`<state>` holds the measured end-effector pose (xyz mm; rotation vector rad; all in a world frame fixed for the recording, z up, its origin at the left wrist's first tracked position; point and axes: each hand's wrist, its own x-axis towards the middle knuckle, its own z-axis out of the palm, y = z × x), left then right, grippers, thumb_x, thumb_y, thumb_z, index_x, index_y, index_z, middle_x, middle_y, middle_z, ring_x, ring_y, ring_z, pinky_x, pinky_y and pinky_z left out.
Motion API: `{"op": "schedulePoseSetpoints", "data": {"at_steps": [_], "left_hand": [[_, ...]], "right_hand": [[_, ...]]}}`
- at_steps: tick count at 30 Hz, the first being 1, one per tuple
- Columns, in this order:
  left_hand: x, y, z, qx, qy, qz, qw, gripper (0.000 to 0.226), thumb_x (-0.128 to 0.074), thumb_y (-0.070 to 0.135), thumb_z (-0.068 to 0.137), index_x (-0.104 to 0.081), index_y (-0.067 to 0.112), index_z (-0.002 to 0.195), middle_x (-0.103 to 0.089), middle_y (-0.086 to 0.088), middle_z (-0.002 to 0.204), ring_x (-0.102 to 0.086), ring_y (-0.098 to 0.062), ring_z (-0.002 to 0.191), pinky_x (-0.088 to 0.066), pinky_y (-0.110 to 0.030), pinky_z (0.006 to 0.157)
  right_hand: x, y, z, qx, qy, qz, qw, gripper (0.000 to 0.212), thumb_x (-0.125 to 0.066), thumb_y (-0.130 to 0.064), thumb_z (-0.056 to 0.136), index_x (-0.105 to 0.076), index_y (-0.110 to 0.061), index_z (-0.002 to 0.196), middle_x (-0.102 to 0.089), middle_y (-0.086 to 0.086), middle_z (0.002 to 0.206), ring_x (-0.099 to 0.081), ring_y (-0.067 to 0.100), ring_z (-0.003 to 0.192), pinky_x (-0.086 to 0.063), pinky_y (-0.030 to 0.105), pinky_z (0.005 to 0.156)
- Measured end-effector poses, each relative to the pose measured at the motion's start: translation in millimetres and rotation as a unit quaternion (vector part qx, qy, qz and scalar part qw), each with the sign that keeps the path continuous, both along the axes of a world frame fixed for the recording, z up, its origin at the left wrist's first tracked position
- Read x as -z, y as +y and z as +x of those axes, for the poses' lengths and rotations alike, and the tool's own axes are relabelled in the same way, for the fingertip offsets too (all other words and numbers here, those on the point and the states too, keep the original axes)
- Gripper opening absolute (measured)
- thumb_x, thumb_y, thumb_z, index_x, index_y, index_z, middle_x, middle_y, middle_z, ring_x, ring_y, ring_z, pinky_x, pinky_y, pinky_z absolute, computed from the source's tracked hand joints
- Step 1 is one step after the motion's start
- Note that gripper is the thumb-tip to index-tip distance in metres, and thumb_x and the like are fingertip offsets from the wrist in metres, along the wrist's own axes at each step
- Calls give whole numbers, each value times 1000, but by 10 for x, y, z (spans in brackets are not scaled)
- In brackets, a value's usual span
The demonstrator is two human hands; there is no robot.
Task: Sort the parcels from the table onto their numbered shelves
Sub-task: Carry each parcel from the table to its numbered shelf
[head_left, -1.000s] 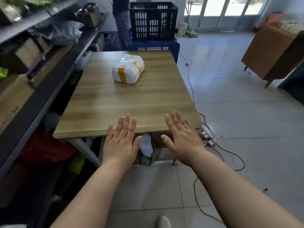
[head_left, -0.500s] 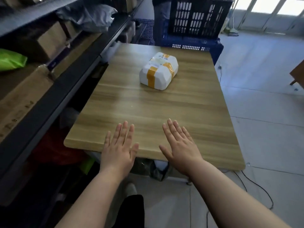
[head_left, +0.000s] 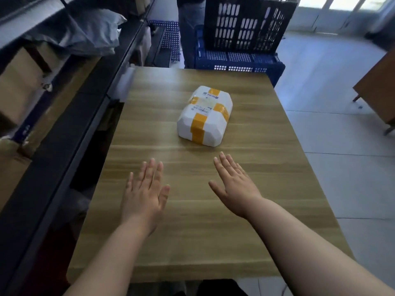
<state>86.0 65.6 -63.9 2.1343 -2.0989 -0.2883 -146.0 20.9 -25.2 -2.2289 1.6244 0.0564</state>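
Observation:
A white parcel (head_left: 205,116) wrapped with yellow tape and bearing a label lies alone on the wooden table (head_left: 256,189), toward its far half. My left hand (head_left: 145,193) and my right hand (head_left: 233,182) hover over the table's middle, fingers straight and held together, holding nothing. Both stop short of the parcel; my right fingertips are closest, just below its near edge. The dark metal shelves (head_left: 70,133) run along the left side of the table.
Cardboard boxes (head_left: 19,86) and a grey poly bag (head_left: 85,33) fill the shelves at left. A black crate (head_left: 245,24) stacked on a blue crate (head_left: 239,60) stands behind the table, beside a person's legs (head_left: 190,22). A wooden cabinet (head_left: 378,86) stands at right on the tiled floor.
I have stepped closer to the table. Both hands moved forward from its near edge to over its middle, nearer the parcel, and stay open.

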Motion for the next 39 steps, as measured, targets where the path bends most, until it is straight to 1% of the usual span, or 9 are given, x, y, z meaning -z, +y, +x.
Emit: {"op": "schedulePoseSetpoints", "data": {"at_steps": [4,8,11,17,22,29,35,37,39], "left_hand": [[162,-147,258,-21,-16,3,1000,73,10,59,80,10,24,145,10,7,157,16,-7,141,25,-25,108],[190,-72,556,-73,-58,17,995,74,14,60,84,8,24,148,14,5,157,21,-7,143,23,-26,111],[221,13,654,-93,-67,34,993,64,-12,50,100,-21,13,151,-21,-7,157,4,-11,148,11,-27,117],[305,-13,627,-107,-49,41,992,62,-13,50,100,-18,17,153,-34,-4,153,1,-6,148,5,-29,117],[312,-225,440,-100,-84,18,991,60,-14,45,102,-28,9,148,-34,-9,151,3,-9,148,3,-28,117],[240,-692,-79,-31,-50,-25,998,60,-30,40,95,-33,8,146,-30,-7,152,-20,-18,140,-2,-32,113],[99,-670,-425,37,-55,4,998,59,-13,43,102,-35,9,144,-43,-9,148,-41,-26,136,-17,-40,109],[82,-597,-505,44,-52,11,998,63,-1,49,100,-21,13,147,-34,-7,153,-32,-22,140,-13,-40,112],[108,-518,-592,53,-60,39,996,63,7,54,93,4,23,148,-8,2,159,-4,-14,147,5,-37,115]], "right_hand": [[50,-779,120,-11,18,-1,1000,68,-28,-49,100,4,-19,152,15,-3,159,16,11,145,5,29,119],[123,-1674,296,-11,28,0,1000,67,-26,-47,101,2,-17,153,13,0,160,12,14,146,1,34,119],[196,-2314,445,-2,43,0,999,64,-24,-45,101,3,-16,153,13,1,160,12,16,146,1,36,118],[529,-2935,573,12,106,24,994,63,-17,-45,101,4,-15,153,12,3,160,11,20,147,3,43,118],[689,-2796,561,6,87,6,996,64,-19,-47,100,0,-17,153,8,1,160,9,18,147,3,43,118],[650,-2129,447,-39,99,25,994,65,-19,-50,99,3,-19,153,10,0,160,8,17,147,0,42,119],[634,-1393,401,-54,124,40,990,67,-17,-51,99,6,-17,152,13,2,160,9,20,147,-4,43,119],[599,-1159,389,-43,129,49,990,67,-17,-51,99,7,-16,152,13,3,160,9,20,147,-6,44,118],[548,-938,395,-34,153,53,986,67,-18,-49,100,6,-13,152,11,5,160,5,23,147,-11,46,115]]}}
